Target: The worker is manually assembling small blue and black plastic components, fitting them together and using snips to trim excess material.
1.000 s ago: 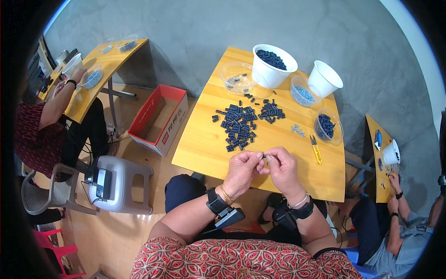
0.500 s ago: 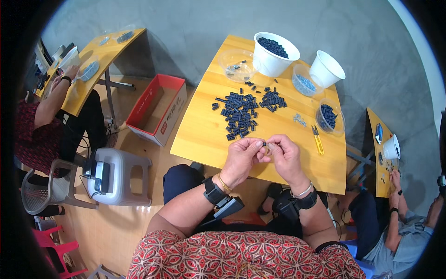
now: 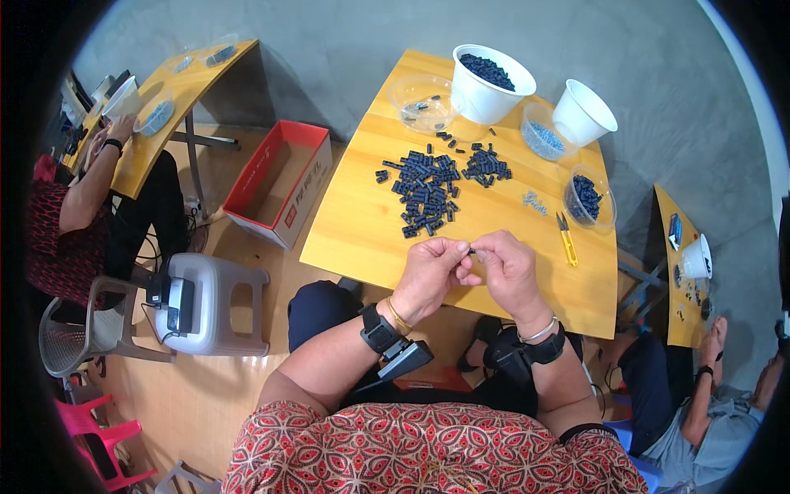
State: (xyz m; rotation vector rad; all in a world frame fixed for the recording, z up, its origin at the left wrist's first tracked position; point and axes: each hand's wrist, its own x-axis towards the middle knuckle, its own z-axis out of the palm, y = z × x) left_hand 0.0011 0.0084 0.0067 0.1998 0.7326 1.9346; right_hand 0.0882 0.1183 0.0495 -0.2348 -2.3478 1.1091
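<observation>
My left hand (image 3: 426, 273) and my right hand (image 3: 512, 270) meet over the near edge of the yellow table (image 3: 354, 230). Pinched between their fingertips is a small black plastic part (image 3: 472, 252), mostly covered by the fingers. Beyond my hands lies a large pile of black plastic parts (image 3: 426, 191), with a smaller pile of the same parts (image 3: 487, 166) at its right. Some tiny pale pieces (image 3: 535, 203) are scattered farther right. Yellow-handled snips (image 3: 568, 243) lie beside them, blades pointing away from me.
At the back stand a white bucket (image 3: 487, 100) of black parts, a white tub (image 3: 586, 111) and clear bowls (image 3: 418, 115). A clear bowl (image 3: 605, 216) of black parts sits at the right edge. Left on the floor are a red-white box (image 3: 288, 229) and grey stool (image 3: 216, 309). Co-workers sit either side.
My hands stay together on the small black part, with only slight finger movement. The view has shifted a little. The co-worker's hands at right have drawn back from their table.
</observation>
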